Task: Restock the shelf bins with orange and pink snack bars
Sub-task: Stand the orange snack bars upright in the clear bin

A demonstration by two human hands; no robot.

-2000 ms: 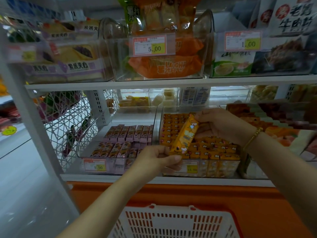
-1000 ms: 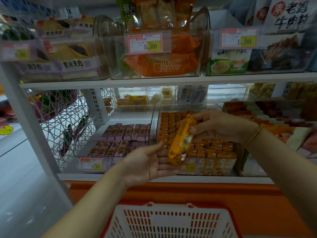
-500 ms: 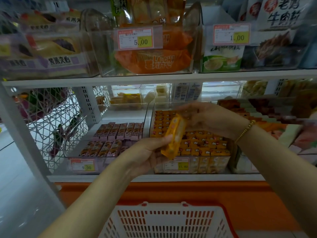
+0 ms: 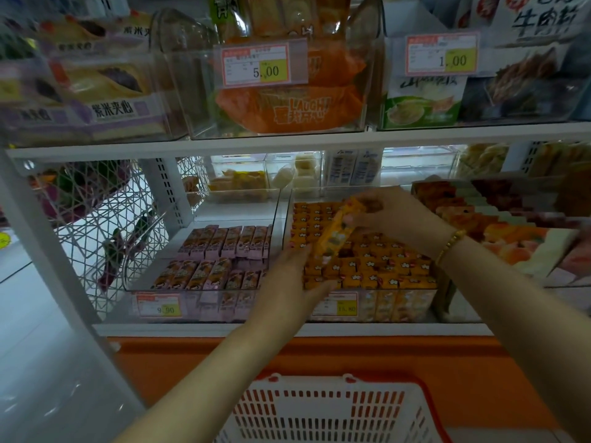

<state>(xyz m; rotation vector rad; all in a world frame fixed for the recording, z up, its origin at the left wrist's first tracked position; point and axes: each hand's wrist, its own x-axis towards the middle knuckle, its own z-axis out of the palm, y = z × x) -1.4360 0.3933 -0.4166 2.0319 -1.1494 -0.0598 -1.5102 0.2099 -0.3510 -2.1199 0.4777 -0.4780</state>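
One white basket (image 4: 319, 407) with a red rim sits nearest, before the orange shelf base (image 4: 367, 356). Two hands meet at one tilted, cartoon-printed orange snack bar (image 4: 334, 236). The left hand (image 4: 287, 282) touches its lower end, but blur hides any grip. The right hand (image 4: 396, 215) pinches its top. It hangs over the orange-bar bin (image 4: 403, 303), beside the pink-bar bin (image 4: 204, 306), on a white shelf (image 4: 198, 329).

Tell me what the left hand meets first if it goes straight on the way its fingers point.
The long orange snack bar that the right hand pinches; the left hand looks nearly on its lower end, though blur hides contact.
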